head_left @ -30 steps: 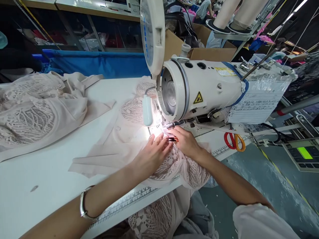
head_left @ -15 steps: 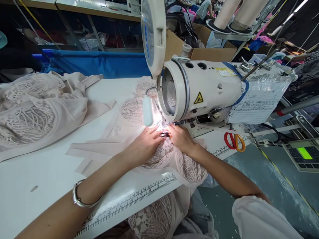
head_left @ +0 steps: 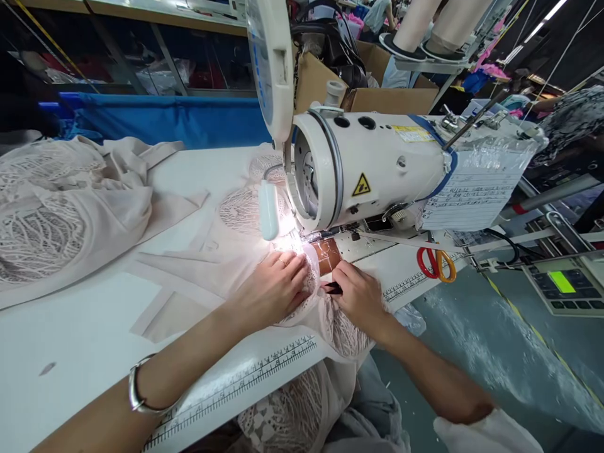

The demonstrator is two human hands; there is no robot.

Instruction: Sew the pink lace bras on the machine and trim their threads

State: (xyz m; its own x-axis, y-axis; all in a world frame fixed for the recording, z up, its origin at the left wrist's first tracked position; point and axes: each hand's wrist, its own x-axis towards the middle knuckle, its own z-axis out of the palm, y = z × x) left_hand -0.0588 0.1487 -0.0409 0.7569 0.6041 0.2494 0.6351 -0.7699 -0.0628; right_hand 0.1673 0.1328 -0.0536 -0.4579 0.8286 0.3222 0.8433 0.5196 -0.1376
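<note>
A pale pink lace bra [head_left: 245,211] lies under the head of a white sewing machine [head_left: 372,167], in the bright light of a small lamp [head_left: 268,211]. My left hand [head_left: 276,283] rests palm down on the fabric just left of the needle area, fingers laid out over it. To the right, my right hand [head_left: 359,296] is closed at the edge of a lace cup [head_left: 342,324]. From its fingers juts a small black tool, seemingly thread snips [head_left: 334,287]. The needle is lost in the glare.
More lace bras [head_left: 70,214] are heaped on the left of the white table [head_left: 85,340]. Red- and orange-handled scissors [head_left: 446,266] hang at the right. A ruler strip [head_left: 236,390] runs along the front edge. Another lace piece [head_left: 283,415] hangs below it.
My right hand has drawn back from the needle toward me and to the right, with the black tool. My left hand has slid slightly nearer and flattened. The view has shifted a little.
</note>
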